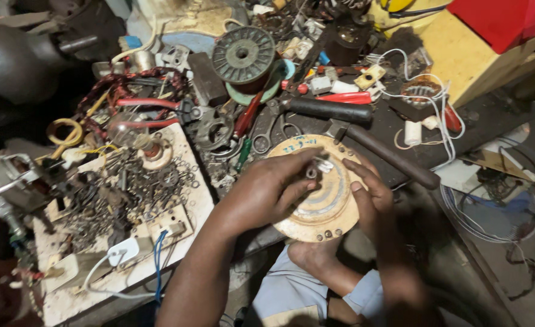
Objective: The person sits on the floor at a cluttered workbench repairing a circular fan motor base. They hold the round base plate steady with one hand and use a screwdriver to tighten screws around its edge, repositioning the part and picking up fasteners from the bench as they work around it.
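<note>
A single view is given, taken from a camera worn on the head and aimed steeply down and forward over a cluttered workbench (400,130). The scene is seen from close range: the left hand (267,191) and right hand (370,200) are caught just below the frame's centre (no second view is supplied, so nothing is shared), while the bench's far edge is reached at the top.

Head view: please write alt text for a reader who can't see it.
Two bare hands, left hand and right hand, hold a small white part at the centre of a round tan disc. Around it lies a cluttered workbench with a green wire spool, red-handled pliers and loose metal scraps.
</note>
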Demonstrator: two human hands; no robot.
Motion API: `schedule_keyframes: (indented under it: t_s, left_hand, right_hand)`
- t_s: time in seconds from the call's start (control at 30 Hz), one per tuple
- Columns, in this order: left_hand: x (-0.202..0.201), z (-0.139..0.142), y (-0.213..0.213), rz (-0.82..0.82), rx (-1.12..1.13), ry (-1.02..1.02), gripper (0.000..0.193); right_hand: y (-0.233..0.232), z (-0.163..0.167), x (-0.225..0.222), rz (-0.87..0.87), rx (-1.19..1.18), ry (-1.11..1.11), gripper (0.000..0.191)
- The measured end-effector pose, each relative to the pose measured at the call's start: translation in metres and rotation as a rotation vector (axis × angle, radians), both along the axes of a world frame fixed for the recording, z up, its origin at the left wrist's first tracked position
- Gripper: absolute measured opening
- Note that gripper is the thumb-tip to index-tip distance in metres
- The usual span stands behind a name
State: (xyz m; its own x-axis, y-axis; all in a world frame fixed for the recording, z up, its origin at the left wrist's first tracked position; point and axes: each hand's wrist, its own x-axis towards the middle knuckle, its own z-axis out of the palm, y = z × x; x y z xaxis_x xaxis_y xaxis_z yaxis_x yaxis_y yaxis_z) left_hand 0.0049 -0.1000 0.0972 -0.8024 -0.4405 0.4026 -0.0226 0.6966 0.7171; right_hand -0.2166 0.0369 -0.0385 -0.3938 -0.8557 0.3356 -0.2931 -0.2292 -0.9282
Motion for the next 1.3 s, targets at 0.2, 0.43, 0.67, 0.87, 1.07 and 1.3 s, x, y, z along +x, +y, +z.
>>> schedule_keyframes:
  t_s: [0.2, 0.43, 0.67, 0.87, 1.07, 1.3]
  left_hand:
    - [0.026, -0.008, -0.016, 0.332, 0.318, 0.827, 0.036]
    - [0.039, -0.014, -0.024, 0.393, 0.454, 1.111, 0.037]
    - [0.036, -0.018, -0.023, 0.361, 0.385, 1.025, 0.033]
    - [0.027, -0.007, -0.011, 0.234, 0.433, 0.632, 0.029]
    - [0.002, -0.009, 0.007, 0.107, 0.337, 0.067, 0.037]
    - [-0.018, -0.042, 0.03, -0.318, 0.771, 0.418, 0.065]
  right_hand:
    - [-0.001, -0.008, 0.002, 0.009, -0.044, -0.035, 0.04]
    - [-0.001, -0.004, 0.005, 0.026, -0.068, -0.001, 0.041]
    - [-0.002, -0.006, 0.004, -0.002, -0.02, 0.02, 0.041]
    - [-0.001, 0.002, 0.008, 0.029, -0.031, -0.001, 0.042]
    - [0.0, 0.005, 0.01, 0.031, -0.044, -0.092, 0.041]
    - [0.005, 0.002, 0.008, 0.034, -0.031, -0.093, 0.038]
